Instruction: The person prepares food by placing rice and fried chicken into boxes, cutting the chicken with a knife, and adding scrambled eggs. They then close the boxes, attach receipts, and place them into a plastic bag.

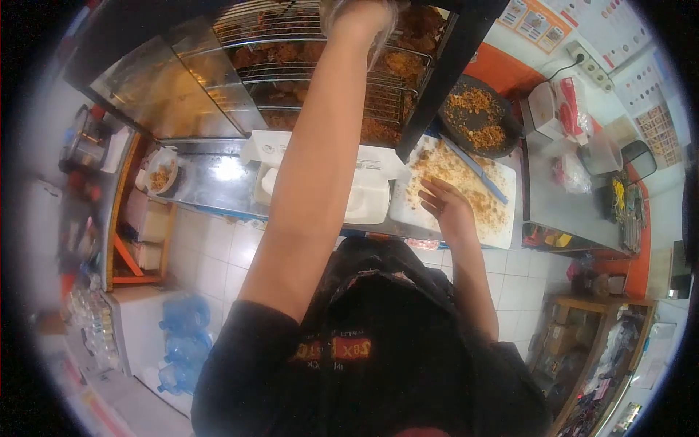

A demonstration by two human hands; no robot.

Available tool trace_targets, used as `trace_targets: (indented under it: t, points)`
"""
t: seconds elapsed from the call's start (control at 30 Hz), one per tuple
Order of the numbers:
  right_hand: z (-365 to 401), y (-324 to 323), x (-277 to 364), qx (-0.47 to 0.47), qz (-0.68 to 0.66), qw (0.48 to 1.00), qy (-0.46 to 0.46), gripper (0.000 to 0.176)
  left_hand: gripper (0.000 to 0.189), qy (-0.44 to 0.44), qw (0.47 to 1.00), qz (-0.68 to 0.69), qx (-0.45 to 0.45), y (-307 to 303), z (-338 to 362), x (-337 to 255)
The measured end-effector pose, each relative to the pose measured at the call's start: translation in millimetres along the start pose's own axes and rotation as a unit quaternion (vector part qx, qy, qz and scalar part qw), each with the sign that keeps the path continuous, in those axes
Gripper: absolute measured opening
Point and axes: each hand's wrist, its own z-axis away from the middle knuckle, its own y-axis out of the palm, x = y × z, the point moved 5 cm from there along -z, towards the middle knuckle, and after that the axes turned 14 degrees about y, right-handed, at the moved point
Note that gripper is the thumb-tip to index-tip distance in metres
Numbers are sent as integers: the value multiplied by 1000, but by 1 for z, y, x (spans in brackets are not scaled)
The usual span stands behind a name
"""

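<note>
Brown, crusty fried pieces (pixel 404 64) sit on wire racks (pixel 269 40) inside the black-framed cabinet (pixel 445 73), straight ahead and above the tabletop (pixel 218 175). Left hand (pixel 360 13) is up at the racks, in what looks like a clear plastic glove — the top edge of the view cuts it off, so can't tell if it's gripping anything. Right hand (pixel 445 204) is bare and holds nothing, fingers loosely spread over the crumb-strewn white board (pixel 499 231); contact with the board is unclear. Knife (pixel 477 173) lies on the board near that hand, dark pan (pixel 514 130) with more crumbs just beyond. Pale open box (pixel 371 202) is on the tabletop below the left forearm, partly hidden by it. Handling guess: pieces should be light, fairly firm outside, likely greasy — so slippery, especially through thin plastic. Crust probably flakes if squeezed. Best hold is by the thick sides, fingers spread, modest pressure, lifting clear of the wires so the coating doesn't scrape. Box looks like thin card: light, bends easily, flaps floppy; better held low on its side walls than by a flap.
</note>
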Motion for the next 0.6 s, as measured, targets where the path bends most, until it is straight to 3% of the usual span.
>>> trace_targets:
  t: [0.1, 0.23, 0.43, 0.5, 0.53, 0.57, 0.6]
  points:
    - [-5, 4, 3, 23, 9, 1000, -2, 31, 32, -31, 983, 162, -76, 2, -2, 24]
    - [-11, 1, 4, 29, 1, 1000, 7, 30, 35, -54, 919, 356, -159, 4, -4, 52]
    - [-16, -51, 15, -36, -13, 999, -7, 32, 38, -43, 852, 472, -221, -1, 16, 70]
    - [-18, -80, 17, -53, -17, 998, -22, 37, 39, -81, 831, 419, -356, -17, 55, 45]
    - [-17, -95, 16, -55, -16, 998, -16, 37, 39, -86, 831, 417, -357, -12, 75, 46]
    - [-17, -109, 16, -66, -26, 997, -14, 37, 34, -39, 899, 190, -393, -18, 99, 43]
    - [-16, -118, 15, -77, -35, 996, -13, 37, 43, 11, 913, -50, -405, -22, 121, 29]
